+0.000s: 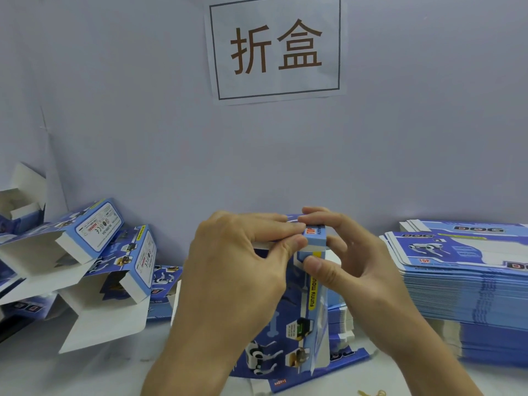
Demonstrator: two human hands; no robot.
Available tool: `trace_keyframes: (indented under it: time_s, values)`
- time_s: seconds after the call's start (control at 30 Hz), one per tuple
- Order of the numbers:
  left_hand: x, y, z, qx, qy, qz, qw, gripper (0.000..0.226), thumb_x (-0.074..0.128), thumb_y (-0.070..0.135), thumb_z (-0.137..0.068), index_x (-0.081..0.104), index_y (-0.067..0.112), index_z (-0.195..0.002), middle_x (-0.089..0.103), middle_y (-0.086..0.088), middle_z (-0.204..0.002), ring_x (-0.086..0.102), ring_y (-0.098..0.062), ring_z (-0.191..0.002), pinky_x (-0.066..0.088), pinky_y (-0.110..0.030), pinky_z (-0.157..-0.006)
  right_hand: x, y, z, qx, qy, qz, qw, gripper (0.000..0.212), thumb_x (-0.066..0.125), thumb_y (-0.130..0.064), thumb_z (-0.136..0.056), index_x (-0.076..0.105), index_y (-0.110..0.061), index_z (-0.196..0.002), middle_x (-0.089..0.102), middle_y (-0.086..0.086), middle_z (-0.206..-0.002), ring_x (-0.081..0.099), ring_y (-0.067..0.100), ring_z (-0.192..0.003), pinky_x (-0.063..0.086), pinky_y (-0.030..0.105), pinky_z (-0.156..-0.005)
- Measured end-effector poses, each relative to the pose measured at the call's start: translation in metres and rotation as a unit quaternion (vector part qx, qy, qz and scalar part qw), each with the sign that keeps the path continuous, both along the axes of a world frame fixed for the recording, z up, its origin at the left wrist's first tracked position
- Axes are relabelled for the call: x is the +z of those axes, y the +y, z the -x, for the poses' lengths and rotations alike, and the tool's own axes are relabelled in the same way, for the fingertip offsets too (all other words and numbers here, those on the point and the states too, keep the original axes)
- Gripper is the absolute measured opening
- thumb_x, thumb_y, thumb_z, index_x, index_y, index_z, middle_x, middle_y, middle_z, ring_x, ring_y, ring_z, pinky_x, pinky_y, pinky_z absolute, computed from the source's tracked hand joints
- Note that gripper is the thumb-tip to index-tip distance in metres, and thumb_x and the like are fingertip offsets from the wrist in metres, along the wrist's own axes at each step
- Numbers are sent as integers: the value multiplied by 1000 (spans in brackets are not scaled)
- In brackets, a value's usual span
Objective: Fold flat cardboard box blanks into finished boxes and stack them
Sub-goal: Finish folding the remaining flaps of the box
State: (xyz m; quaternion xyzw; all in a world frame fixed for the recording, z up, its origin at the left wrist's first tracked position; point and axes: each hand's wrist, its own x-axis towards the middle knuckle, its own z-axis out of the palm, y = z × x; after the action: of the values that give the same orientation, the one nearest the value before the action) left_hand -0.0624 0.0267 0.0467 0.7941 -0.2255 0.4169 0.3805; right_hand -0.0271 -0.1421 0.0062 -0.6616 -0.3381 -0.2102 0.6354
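Head view looks down on a blue box (pixel 303 295) stood on end at the middle of the white surface (pixel 100 375), with both hands working its top end. Standing it upright seems meant to let the surface brace the lower end while the upper flaps get pushed in. The left hand (pixel 237 267) lies over the top from 9 o'clock, its fingers (pixel 274 224) nearly straight and pressing the lid flap down, thumb against the front face. The right hand (pixel 348 261) comes in from 3 o'clock, curled, pinching the same end between thumb and fingertips, probably to steady the corner as the tab tucks in. At 3 o'clock sits a tall pile of flat blanks (pixel 468 284), near that hand for the next pick. At 9 o'clock lie several folded boxes (pixel 94 247), tumbled rather than neatly stacked, some flaps open. A paper sign (pixel 275 48) hangs on the wall at 12 o'clock.
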Motion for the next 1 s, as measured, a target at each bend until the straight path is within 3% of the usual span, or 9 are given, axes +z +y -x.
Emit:
trace_keyframes:
  time_s: [0.13, 0.2, 0.27, 0.4, 0.53, 0.67, 0.83, 0.93, 1.0]
  values:
    - [-2, 5, -2, -24, 36, -112, 993, 45, 64, 52, -80, 63, 48, -124, 60, 34, -128, 48, 8, -127, 41, -38, -110, -4, -6, -5, 34, 31, -54, 997, 47, 74, -36, -78, 66, -30, -123, 71, 8, -119, 65, 29, -117, 60, 47, -84]
    - [-5, 4, -6, 11, 4, -131, 991, 49, 68, 40, -76, 65, 44, -125, 63, 26, -128, 54, 2, -125, 29, -53, -117, -5, -6, -6, 41, 41, -71, 996, 50, 74, -36, -78, 65, -31, -127, 70, 6, -121, 63, 31, -119, 59, 47, -83]
    - [-9, 2, -11, 46, -49, -135, 988, 40, 70, 27, -76, 74, 33, -115, 71, 16, -117, 65, -8, -114, 19, -57, -117, -5, -2, -6, 31, 32, -68, 997, 52, 73, -36, -78, 63, -34, -129, 70, 2, -122, 62, 29, -120, 58, 51, -88]
    - [-15, 6, -20, 40, -126, -110, 985, 28, 71, 17, -76, 79, 24, -102, 76, 11, -103, 65, -5, -104, 44, -33, -103, -4, 6, -4, -1, 13, -76, 997, 59, 73, -40, -73, 60, -41, -130, 68, -11, -126, 62, 18, -121, 53, 47, -97]
    - [-16, 12, -22, 25, -147, -68, 987, 24, 58, 27, -81, 81, 25, -86, 76, 14, -100, 64, -4, -100, 48, -34, -83, 0, 12, -1, -20, -7, -69, 997, 53, 70, -37, -83, 56, -41, -134, 66, -17, -129, 60, 9, -124, 51, 30, -97]
    - [-18, 8, -23, 29, -163, -95, 982, 29, 56, 28, -84, 80, 19, -99, 76, 10, -103, 63, -7, -101, 54, -36, -81, 3, 16, 4, -55, -22, -27, 998, 50, 57, -38, -90, 52, -34, -140, 63, -5, -137, 51, 11, -135, 41, 38, -113]
    - [-20, 11, -26, 2, -172, -57, 983, 22, 69, 20, -83, 79, 18, -103, 76, 11, -103, 63, -7, -106, 57, -33, -84, 5, 19, 7, -34, -13, -56, 998, 59, 58, -36, -85, 46, -28, -142, 67, -32, -118, 61, -7, -116, 50, 11, -90]
    - [-24, 17, -29, -8, -151, 63, 986, 33, 70, 6, -81, 78, 30, -102, 72, 31, -89, 67, 7, -75, 55, -16, -65, 6, 25, 11, -101, -19, -64, 993, 52, 59, -55, -88, 49, -41, -137, 60, -31, -130, 53, -6, -126, 47, 20, -101]
    - [-26, 25, -35, 13, -137, 198, 971, 35, 73, 5, -82, 75, 35, -100, 70, 34, -79, 62, 11, -62, 49, -7, -58, 7, 29, 12, -220, -83, -66, 970, 39, 58, -47, -89, 56, -38, -127, 61, -19, -127, 56, 3, -121, 45, 26, -97]
